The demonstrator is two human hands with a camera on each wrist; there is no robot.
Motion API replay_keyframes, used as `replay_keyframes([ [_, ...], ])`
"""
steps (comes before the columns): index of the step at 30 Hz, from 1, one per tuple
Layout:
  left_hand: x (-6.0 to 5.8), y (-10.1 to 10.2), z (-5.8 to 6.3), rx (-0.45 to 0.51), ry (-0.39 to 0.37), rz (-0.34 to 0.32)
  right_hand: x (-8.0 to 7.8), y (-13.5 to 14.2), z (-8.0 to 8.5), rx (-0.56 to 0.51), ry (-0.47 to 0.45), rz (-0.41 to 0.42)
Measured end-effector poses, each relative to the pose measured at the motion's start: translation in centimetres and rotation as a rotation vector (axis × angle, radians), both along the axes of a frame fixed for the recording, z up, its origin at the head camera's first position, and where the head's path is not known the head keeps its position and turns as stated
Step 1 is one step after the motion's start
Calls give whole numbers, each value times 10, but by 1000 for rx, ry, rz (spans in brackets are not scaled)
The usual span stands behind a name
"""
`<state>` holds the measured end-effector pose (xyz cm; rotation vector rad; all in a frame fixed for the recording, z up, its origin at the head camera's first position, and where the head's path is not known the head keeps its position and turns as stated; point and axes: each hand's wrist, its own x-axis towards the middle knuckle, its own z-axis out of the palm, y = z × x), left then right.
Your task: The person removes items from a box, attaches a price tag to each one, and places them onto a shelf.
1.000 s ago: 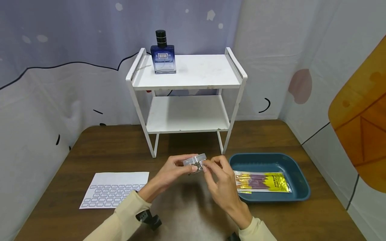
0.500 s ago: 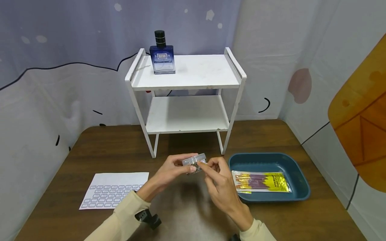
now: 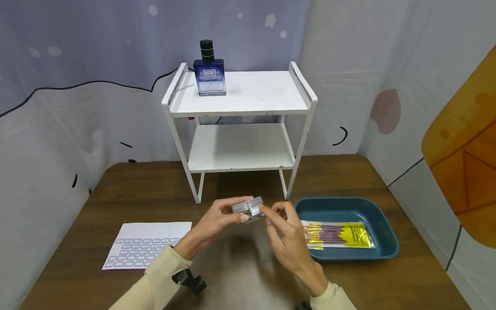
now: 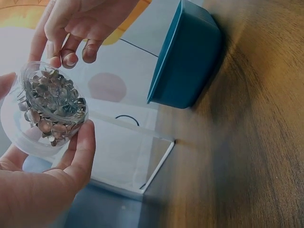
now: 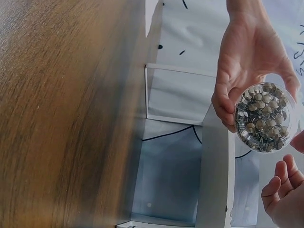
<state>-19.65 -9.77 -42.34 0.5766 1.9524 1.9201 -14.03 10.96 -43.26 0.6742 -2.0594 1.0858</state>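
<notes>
While a wooden tabletop (image 3: 128,185) bears a white two-tier rack (image 3: 240,146) and a teal tray (image 3: 348,254), above it the left hand (image 3: 217,219) clamps, and the right hand (image 3: 288,241) touches with its straight index finger, a clear jar (image 3: 243,206) bearing a small label (image 3: 255,210) and holding metal tacks (image 5: 266,114).

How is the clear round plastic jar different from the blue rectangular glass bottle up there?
The clear round plastic jar is short and squat; the blue rectangular glass bottle is taller. The jar's lid is see-through; the bottle's cap is black. The jar tilts in the left hand; the bottle stands upright on the white two-tier shelf. Both carry a small pale label.
</notes>
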Motion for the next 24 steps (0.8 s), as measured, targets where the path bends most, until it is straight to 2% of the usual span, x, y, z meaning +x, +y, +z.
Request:
replay_keyframes([
  [10, -2, -3, 3, 30, 19, -18, 0, -1, 3, 8, -28, 1],
  [16, -9, -6, 7, 89, 88, -79, -6, 8, 16, -71, -81, -3],
  [20, -15, -8, 10, 96, 182, -123, -22, 21, 31, -120, -5, -49],
  [24, -20, -8, 15, 91, 244, -152, -46, 36, 46, -134, 104, -166],
])
